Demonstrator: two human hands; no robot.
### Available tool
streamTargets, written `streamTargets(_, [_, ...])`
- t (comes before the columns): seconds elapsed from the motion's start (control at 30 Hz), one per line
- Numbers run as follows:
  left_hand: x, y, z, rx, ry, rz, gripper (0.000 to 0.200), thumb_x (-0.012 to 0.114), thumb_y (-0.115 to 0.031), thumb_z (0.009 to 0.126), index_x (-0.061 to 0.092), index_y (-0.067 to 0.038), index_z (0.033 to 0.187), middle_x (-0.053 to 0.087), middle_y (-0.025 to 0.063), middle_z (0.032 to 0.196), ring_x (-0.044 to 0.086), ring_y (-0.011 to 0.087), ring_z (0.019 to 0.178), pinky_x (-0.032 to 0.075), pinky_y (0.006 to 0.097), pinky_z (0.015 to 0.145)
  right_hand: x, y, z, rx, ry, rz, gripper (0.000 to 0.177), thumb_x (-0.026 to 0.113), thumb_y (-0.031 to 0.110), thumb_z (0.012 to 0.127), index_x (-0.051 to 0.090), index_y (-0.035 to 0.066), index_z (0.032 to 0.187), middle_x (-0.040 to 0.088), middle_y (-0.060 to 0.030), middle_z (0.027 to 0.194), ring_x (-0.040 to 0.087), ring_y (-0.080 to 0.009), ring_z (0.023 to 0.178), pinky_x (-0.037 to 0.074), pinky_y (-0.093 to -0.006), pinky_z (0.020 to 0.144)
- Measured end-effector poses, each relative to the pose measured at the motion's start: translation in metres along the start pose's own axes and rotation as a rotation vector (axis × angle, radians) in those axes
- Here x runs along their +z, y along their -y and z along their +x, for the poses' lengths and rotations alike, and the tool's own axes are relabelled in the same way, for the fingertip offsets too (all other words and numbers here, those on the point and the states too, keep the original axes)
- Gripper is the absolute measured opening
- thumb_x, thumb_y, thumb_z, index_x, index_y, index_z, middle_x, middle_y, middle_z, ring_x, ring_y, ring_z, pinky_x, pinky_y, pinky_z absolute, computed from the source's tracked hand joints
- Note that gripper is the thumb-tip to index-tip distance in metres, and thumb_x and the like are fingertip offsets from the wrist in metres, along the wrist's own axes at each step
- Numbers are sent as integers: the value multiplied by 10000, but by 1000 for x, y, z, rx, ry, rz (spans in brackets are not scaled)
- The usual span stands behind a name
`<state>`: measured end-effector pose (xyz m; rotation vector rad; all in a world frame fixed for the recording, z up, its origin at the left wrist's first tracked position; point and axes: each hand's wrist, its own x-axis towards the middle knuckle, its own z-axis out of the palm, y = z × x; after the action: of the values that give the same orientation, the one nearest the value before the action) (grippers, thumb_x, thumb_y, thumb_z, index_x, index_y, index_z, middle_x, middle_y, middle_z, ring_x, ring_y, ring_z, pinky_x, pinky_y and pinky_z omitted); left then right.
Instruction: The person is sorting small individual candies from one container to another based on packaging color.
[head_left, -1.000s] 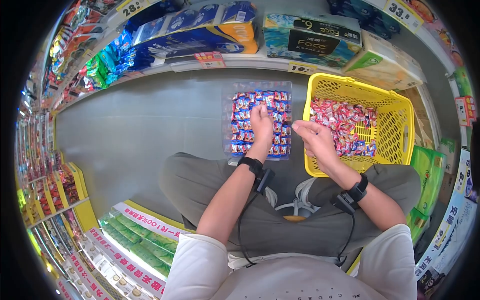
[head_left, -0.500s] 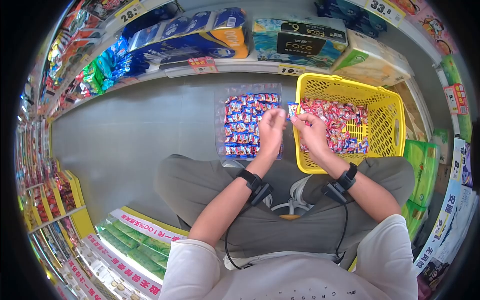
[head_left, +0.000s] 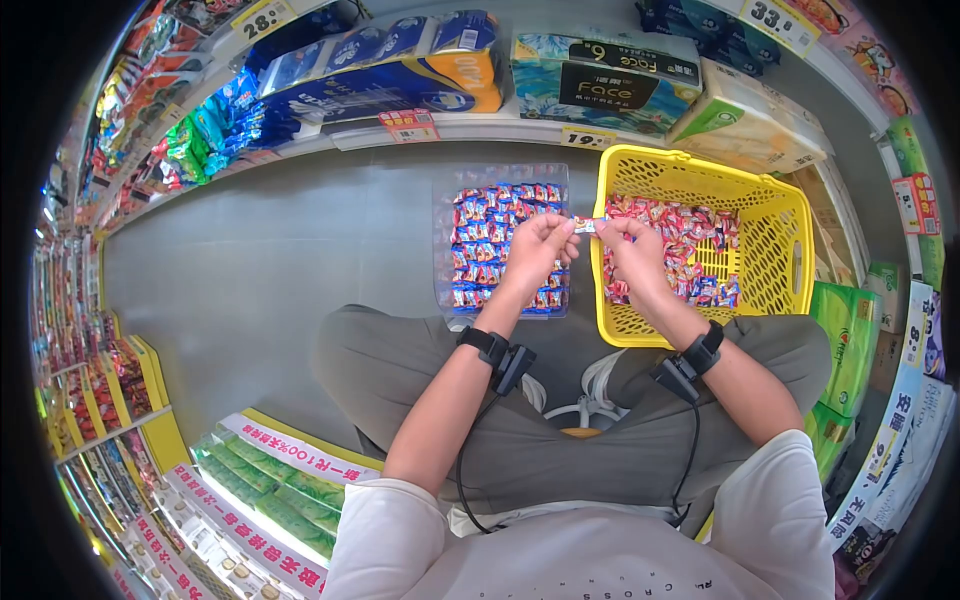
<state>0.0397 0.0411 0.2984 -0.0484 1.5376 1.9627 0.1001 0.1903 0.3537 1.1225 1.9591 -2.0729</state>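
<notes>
A small wrapped candy (head_left: 585, 226) is stretched between my two hands, above the gap between a clear tray and a yellow basket. My left hand (head_left: 540, 248) pinches its left end, over the right part of the tray. My right hand (head_left: 632, 258) pinches the right end, above the basket's left rim. In the clear plastic tray (head_left: 444, 200) lie rows of blue-and-red wrapped candies (head_left: 480, 250). Loose red, pink and blue wrapped candies (head_left: 690, 240) cover much of the bottom of the yellow basket (head_left: 775, 230).
Tissue packs (head_left: 605, 85) line the shelf (head_left: 350, 133) beyond the tray and basket. Grey floor (head_left: 250, 260) stretches to the left. Green packs (head_left: 840, 345) stand at the right, and a display of green packs (head_left: 270, 485) is at the lower left. My crossed legs (head_left: 400, 370) are close below.
The candy has turned from upright to lying level between my hands. My left hand has moved slightly down and now grips its left end.
</notes>
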Motion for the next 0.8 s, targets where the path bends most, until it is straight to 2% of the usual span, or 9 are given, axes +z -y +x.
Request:
streamTargets(0.17, [4,-2,-5,-100,204,22,146,578,-155,982,630,-19,985,692,53,856,599,82,651,492,217,604,-3,0,5,-15,-67,12,189,669,203,923,694,16,932,619,14,752,487,-45,625,393,-246,555])
streamTargets(0.33, [2,10,-4,-94,199,-54,117,581,-127,975,629,-21,982,679,47,835,590,80,652,490,217,603,-5,-8,10,-97,-83,4,205,675,228,924,694,30,975,595,25,726,461,-23,571,363,-227,489])
streamTargets(0.4, [-3,12,-3,-101,188,-90,106,582,-119,972,630,-24,978,675,46,833,588,79,660,489,214,609,-7,-8,7,52,-36,83,213,673,229,925,680,44,1030,564,38,700,438,-14,526,330,-209,433])
streamTargets(0.5, [-8,15,-2,-69,-88,-371,72,579,-84,961,622,-27,949,667,56,857,574,89,681,478,228,633,-2,-6,1,137,-14,290,185,649,213,930,611,80,1053,484,66,681,370,-8,488,273,-193,410])
streamTargets(0.53, [-13,20,1,-65,-94,-369,72,579,-84,961,622,-27,949,667,56,857,574,89,681,478,228,633,-2,-6,1,199,-6,390,164,636,206,933,588,93,1042,453,75,675,342,-11,479,257,-196,413])
streamTargets(0.57, [-20,28,5,-26,-247,-392,82,578,-80,952,623,-13,940,659,60,835,564,89,664,468,233,610,-4,-9,1,236,50,400,132,623,212,931,544,132,1001,371,70,687,301,-35,506,240,-206,442])
streamTargets(0.6, [-27,37,10,12,-400,-414,91,577,-75,943,625,1,931,652,64,812,555,90,647,457,237,586,-3,-11,-1,238,54,401,132,623,212,931,544,132,1001,371,70,687,301,-35,506,240,-206,442])
streamTargets(0.77, [-77,67,41,-24,-843,-223,107,503,-43,959,589,-1,913,638,58,796,553,93,605,442,230,514,0,-11,-14,302,146,388,128,614,210,922,512,133,927,350,74,678,303,-27,513,243,-202,451])
streamTargets(0.8, [-87,71,46,-25,-842,-224,107,503,-43,959,589,-1,913,638,58,796,553,93,605,442,230,514,0,-10,-17,307,157,390,121,612,206,923,518,130,934,346,75,677,302,-26,514,243,-202,452])
